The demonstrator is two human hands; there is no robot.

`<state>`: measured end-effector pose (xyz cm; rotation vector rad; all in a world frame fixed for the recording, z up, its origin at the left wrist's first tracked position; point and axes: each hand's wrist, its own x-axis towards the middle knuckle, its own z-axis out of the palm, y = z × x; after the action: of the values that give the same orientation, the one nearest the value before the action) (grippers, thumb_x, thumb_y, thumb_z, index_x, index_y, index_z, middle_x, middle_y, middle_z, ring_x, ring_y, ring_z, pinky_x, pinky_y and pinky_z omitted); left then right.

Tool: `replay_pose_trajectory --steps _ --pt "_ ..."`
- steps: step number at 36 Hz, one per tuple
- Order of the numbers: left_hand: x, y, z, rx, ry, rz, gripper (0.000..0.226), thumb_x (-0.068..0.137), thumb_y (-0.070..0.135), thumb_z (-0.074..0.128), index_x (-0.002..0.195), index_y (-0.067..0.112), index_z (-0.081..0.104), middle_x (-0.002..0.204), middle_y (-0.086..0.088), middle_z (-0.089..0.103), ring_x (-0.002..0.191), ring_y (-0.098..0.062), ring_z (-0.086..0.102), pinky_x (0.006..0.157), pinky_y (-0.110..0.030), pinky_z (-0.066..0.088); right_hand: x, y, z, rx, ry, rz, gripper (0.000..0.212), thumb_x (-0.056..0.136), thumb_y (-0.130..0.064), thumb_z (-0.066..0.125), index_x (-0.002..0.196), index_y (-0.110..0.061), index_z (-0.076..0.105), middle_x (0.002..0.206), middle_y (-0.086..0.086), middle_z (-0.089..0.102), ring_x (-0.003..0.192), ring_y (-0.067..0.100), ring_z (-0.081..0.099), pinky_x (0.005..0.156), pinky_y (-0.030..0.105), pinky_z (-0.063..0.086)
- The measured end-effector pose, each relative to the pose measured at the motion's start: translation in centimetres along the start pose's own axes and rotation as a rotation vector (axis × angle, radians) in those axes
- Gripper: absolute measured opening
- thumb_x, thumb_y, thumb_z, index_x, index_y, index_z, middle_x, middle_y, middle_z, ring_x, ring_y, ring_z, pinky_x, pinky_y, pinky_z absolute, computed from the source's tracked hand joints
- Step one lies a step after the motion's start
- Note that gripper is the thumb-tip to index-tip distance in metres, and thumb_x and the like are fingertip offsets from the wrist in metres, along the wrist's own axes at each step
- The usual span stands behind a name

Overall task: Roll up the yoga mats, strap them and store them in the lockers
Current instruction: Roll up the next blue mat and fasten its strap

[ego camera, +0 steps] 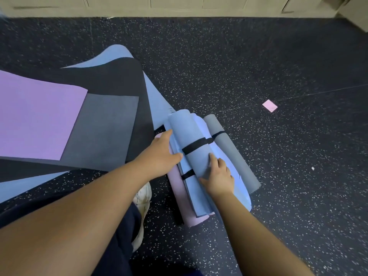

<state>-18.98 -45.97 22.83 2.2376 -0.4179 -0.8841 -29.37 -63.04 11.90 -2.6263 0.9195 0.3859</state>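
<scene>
The rolled blue mat (194, 156) lies strapped between your hands, left hand (161, 154) flat against its side, right hand (219, 177) pressing on top with fingers curled; lift carelessly and its loosely wound, telescoped layers may slide from the black strap (196, 145).

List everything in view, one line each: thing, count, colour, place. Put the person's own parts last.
rolled blue mat: one, blue, floor centre, two black straps round it
rolled grey mat: one, grey, right of the blue roll, black strap
rolled pink mat: one, pink, left of and partly under the blue roll
flat mats: several overlapping, purple, grey, black, blue, on the left
pink square: one, on the floor at right
floor: dark, speckled
lockers: beige, top edge
shoe: one, white
left hand: against the blue roll's left side
right hand: on top of the blue roll
</scene>
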Motion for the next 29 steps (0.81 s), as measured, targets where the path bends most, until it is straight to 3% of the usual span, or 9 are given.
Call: replay_pose_trajectory --steps 5,12,21,23,26,29 --pt "-0.2 0.4 0.4 0.047 -0.041 -0.008 0.079 0.095 0.033 0.056 0.154 0.029 0.004 0.158 -0.005 0.021 0.138 -0.020 0.036 0.097 -0.024 0.032 -1.0 1.2 1.3 -0.038 -0.013 0.067 0.101 0.080 -0.056 0.063 0.152 -0.038 -0.006 0.147 0.008 0.028 0.128 0.032 0.037 0.102 0.044 0.035" --pt "-0.6 0.7 0.8 0.071 -0.091 -0.015 0.076 0.097 0.035 0.053 0.154 0.029 0.004 0.156 -0.003 0.027 0.134 -0.018 0.039 0.092 -0.021 0.032 -1.1 1.3 0.1 0.054 0.134 0.024 0.092 0.079 -0.045 0.061 0.152 -0.035 0.006 0.134 0.006 0.042 0.114 0.031 0.045 0.090 0.041 0.038" --pt "0.0 1.7 1.9 0.088 -0.100 0.005 0.072 0.098 0.035 0.053 0.154 0.028 0.009 0.146 0.001 0.038 0.110 -0.008 0.042 0.084 -0.019 0.032 3.4 3.4 -4.1 0.013 0.230 0.077 0.089 0.083 -0.044 0.066 0.152 -0.025 0.012 0.145 0.011 0.036 0.126 0.035 0.041 0.100 0.045 0.033" --pt "0.2 1.9 2.2 0.098 -0.095 0.008 0.071 0.097 0.035 0.053 0.154 0.029 0.010 0.146 0.002 0.038 0.106 -0.009 0.045 0.077 -0.017 0.035 4.5 4.2 -4.4 -0.012 0.237 0.095 0.087 0.083 -0.045 0.065 0.151 -0.024 0.013 0.144 0.010 0.037 0.125 0.035 0.042 0.100 0.046 0.033" --pt "0.5 2.1 2.5 0.113 -0.093 0.004 0.071 0.097 0.035 0.053 0.154 0.031 0.011 0.144 0.004 0.038 0.080 -0.005 0.048 0.056 -0.010 0.034 6.0 5.3 -4.2 -0.039 0.225 0.100 0.084 0.085 -0.051 0.063 0.148 -0.027 0.013 0.142 0.009 0.038 0.123 0.035 0.042 0.098 0.046 0.033" --pt "0.7 2.3 3.1 0.128 -0.100 0.001 0.071 0.097 0.036 0.054 0.153 0.033 0.012 0.137 0.006 0.041 0.078 -0.004 0.050 0.056 -0.010 0.035 6.9 6.3 -4.0 -0.085 0.203 0.085 0.082 0.086 -0.049 0.063 0.147 -0.028 0.014 0.139 0.009 0.040 0.120 0.035 0.043 0.097 0.047 0.034"
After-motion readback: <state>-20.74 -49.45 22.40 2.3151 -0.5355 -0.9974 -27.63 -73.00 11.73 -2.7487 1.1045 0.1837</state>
